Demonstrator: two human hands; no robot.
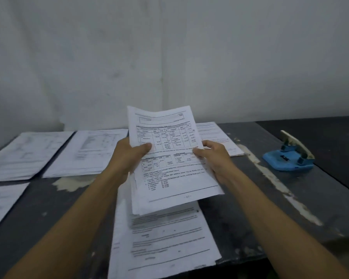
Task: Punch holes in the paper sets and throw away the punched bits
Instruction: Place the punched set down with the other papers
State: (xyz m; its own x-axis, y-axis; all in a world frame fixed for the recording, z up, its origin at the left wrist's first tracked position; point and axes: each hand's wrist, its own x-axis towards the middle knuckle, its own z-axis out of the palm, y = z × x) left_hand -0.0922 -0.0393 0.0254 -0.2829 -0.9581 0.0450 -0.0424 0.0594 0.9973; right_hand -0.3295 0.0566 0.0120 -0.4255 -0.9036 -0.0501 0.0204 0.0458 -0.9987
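I hold a stapled-looking set of white printed paper sheets (169,156) up off the dark grey scuffed bench (250,198), tilted toward me, tables and text lines on the top page. My left hand (129,156) grips the set's left edge, thumb on the front of the page, fingers curled behind. My right hand (214,158) grips the right edge the same way, thumb on the front, fingers behind. The sheets fan slightly at the bottom edge, so several pages are in the grip; whether they are fastened I cannot tell.

Directly below the held set, a second pile of white printed pages (165,238) lies flat on the bench near me, its near corner over the bench edge. At far left lie two more flat white paper sets side by side: one (26,154) at the left end, one (93,152) just right of it, edges almost touching. Another white sheet (0,200) shows partly at the left border, closer to me. Behind my right hand one more white printed set (216,135) lies flat near the wall.

The blue two-hole paper punch with a pale worn lever (289,156) sits on the bench well to the right of my right hand, lever raised, apart from all paper. A pale grey-white wall (169,57) backs the bench.
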